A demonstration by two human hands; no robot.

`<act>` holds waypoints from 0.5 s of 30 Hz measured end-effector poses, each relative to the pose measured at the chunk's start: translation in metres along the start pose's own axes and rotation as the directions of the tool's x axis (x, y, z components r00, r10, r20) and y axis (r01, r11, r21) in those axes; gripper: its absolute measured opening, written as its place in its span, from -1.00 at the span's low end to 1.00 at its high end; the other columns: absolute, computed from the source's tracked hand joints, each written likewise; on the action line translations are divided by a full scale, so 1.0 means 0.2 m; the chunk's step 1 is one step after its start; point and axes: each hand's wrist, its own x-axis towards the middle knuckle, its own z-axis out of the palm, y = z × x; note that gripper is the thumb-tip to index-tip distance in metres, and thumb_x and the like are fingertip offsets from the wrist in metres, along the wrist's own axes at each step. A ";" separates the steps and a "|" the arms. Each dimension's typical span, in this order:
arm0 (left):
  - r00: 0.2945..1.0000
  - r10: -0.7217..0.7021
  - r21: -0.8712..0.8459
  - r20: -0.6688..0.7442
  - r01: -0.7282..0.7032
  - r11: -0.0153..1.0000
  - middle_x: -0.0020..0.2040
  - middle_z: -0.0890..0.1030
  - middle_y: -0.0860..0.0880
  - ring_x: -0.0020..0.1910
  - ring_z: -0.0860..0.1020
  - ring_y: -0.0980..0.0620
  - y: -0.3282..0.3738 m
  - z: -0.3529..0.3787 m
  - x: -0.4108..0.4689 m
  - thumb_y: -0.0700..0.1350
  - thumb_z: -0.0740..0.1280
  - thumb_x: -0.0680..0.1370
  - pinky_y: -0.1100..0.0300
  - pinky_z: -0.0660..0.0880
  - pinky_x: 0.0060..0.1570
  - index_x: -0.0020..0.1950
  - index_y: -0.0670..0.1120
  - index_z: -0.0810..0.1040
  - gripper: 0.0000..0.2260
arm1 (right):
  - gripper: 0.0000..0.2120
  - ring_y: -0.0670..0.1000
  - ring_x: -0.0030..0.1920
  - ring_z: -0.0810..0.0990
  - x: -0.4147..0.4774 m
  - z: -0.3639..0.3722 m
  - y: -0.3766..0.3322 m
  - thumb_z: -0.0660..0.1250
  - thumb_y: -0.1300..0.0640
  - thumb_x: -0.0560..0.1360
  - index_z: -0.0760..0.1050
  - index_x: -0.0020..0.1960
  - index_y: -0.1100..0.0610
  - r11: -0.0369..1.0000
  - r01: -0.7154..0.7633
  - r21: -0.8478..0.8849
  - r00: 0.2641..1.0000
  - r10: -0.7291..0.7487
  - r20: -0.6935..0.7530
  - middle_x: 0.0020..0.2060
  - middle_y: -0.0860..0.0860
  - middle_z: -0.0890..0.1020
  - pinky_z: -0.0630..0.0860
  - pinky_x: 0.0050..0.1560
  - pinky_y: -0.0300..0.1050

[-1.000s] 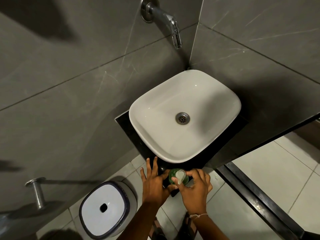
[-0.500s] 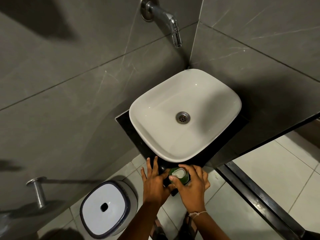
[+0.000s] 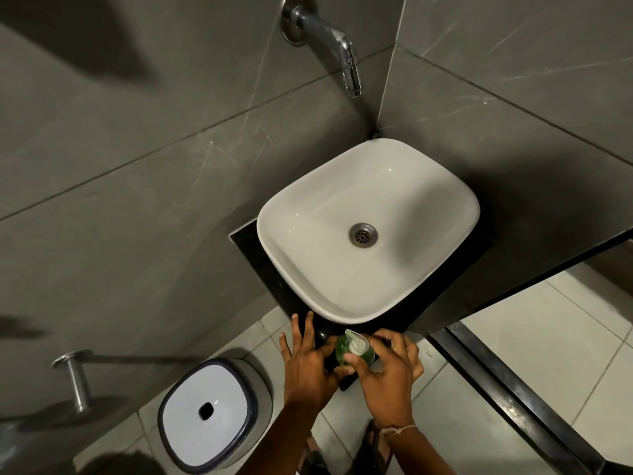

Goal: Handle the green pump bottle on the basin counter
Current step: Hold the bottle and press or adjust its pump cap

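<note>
Grey stone-look tiles wall in a small washroom corner, where a white basin (image 3: 368, 231) sits on a dark table (image 3: 270, 286) under a chrome tap (image 3: 342, 53). On the table's near corner, at about 6 o'clock from the basin, stands the green pump bottle (image 3: 356, 351), upright, its pale pump head pointing toward 11 o'clock. The left hand (image 3: 308, 368) lies at the bottle's 9 o'clock with fingers spread flat on the table and the thumb reaching toward the bottle; whether that thumb touches it cannot be told, so this grip looks released. The right hand (image 3: 387, 371) cups the bottle from 3 o'clock, thumb laid against the pump head and fingers curled round the far side: a light grasp on the bottle. Down on the floor at 8 o'clock sits a white-lidded bin (image 3: 209, 413). The bottle looks like thin plastic, light and likely top-heavy, possibly slick with soap, and it stands close to the table's edge. A firm hold round the body below the collar seems safest, with the pump head left free for pressing.
</note>
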 end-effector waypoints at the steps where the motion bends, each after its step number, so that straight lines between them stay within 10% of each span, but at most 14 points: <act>1: 1.000 0.000 0.003 0.007 0.000 1.000 0.60 -0.09 -0.05 0.52 -0.35 -0.11 0.00 0.00 0.00 0.34 0.33 0.39 -0.29 -0.20 0.46 0.31 0.17 0.47 -0.46 | -0.67 -0.01 0.22 0.31 0.00 0.00 0.00 0.41 -0.25 0.24 0.60 -0.02 -0.21 1.000 -0.008 0.004 1.000 0.008 -0.009 0.02 -0.21 0.43 0.09 0.10 -0.06; 8: 1.000 0.010 0.010 0.009 -0.010 1.000 0.60 -0.06 -0.06 0.52 -0.32 -0.13 0.00 -0.01 0.00 0.42 0.23 0.39 -0.32 -0.17 0.46 0.33 0.18 0.46 -0.42 | -0.55 0.01 0.26 0.31 0.01 -0.07 -0.03 0.53 -0.20 0.23 0.60 0.08 -0.14 0.998 0.000 -0.068 0.994 0.008 0.112 0.08 -0.15 0.44 0.12 0.17 -0.03; 15: 1.000 0.010 -0.017 0.018 -0.009 1.000 0.59 -0.10 -0.06 0.52 -0.34 -0.12 0.00 -0.02 0.00 0.40 0.30 0.38 -0.33 -0.19 0.46 0.35 0.21 0.43 -0.41 | -0.32 0.00 0.45 0.18 0.10 -0.32 -0.03 0.32 0.18 0.42 0.26 0.41 -0.35 0.841 0.523 -0.141 0.831 -0.466 0.305 0.41 -0.17 0.28 0.10 0.39 -0.01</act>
